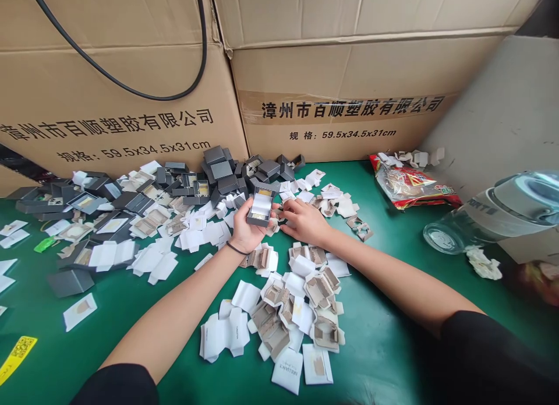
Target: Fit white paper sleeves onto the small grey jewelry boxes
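My left hand (245, 229) is closed around a small dark grey box (261, 205), tilted up toward me, with a white folded insert inside. Close to the box's right side is my right hand (301, 219), palm down, its fingers loosely bent and apart; nothing shows clearly between them, and the undersides of the fingertips are hidden. Below both hands lies a spread of loose white and grey-brown card inserts (321, 288). More white paper pieces (196, 230) are to the left of my left hand.
Dark grey boxes (220, 171) are piled at the back, against large cardboard cartons (349, 73). A red-edged plastic packet (410, 183) and a clear bottle (489, 212) stand to the right on the green table (379, 347). A black cable (131, 90) hangs before the left carton.
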Available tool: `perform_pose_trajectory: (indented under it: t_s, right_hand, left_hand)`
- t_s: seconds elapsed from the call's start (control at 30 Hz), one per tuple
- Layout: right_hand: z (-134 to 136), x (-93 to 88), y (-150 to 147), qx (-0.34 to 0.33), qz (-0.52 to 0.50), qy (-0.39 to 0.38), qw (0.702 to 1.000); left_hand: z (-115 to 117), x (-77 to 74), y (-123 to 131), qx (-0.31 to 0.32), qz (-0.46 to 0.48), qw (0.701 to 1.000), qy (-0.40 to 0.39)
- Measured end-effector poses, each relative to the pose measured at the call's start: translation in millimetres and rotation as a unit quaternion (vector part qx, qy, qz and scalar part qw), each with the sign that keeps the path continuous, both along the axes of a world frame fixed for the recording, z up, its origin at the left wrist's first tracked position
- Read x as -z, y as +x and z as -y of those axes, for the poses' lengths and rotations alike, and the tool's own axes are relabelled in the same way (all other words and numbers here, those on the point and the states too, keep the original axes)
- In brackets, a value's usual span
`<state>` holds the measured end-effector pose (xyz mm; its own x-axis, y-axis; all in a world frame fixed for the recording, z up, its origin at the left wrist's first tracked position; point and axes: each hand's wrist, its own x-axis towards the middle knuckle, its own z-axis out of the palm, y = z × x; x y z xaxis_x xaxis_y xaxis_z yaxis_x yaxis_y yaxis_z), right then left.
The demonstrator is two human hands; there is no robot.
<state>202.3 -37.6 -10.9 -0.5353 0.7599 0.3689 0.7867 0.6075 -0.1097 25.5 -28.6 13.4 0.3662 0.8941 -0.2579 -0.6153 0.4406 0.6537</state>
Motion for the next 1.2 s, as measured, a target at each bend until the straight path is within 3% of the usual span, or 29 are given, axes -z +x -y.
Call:
perform_pose_trajectory:
  t_s: [0.13, 0.33, 0.57, 0.83, 0.97, 1.13, 1.2]
  right_hand:
    - [0, -0.1, 0, 0.023, -0.010, 0.014, 1.000]
    - [-6, 3.8, 5, 0.152, -0.022, 0.029, 0.988]
    - [-17, 8.8, 10, 0.135, -0.002, 0.006, 0.991]
    - [-15, 6.8, 12, 0.149, 0.012, 0.046, 0.988]
    - [-8, 1.8, 10, 0.077, -0.025, 0.095, 0.992]
    - [-2, 2.4, 5, -0.060, -0.015, 0.034, 0.997]
    - [-3, 3.3, 4, -0.085, -0.005, 0.016, 0.996]
  left_hand:
    - [-1, 1.8, 1, 0.001, -0.002, 1.000, 0.003]
    - [-2, 5.5, 1, 0.010, -0.009, 1.000, -0.003]
    - [-3, 7.7, 2, 0.015, -0.013, 1.000, 0.012]
    - [-2, 5.2, 3, 0.017, -0.014, 1.000, 0.002]
    - [-4, 6.3, 2, 0.021, 0.003, 1.000, 0.003]
    - [-4, 5.0, 1, -0.001, 0.027, 1.000, -0.014]
    - [-4, 4.5, 1, -0.004, 0.030, 0.999, -0.017]
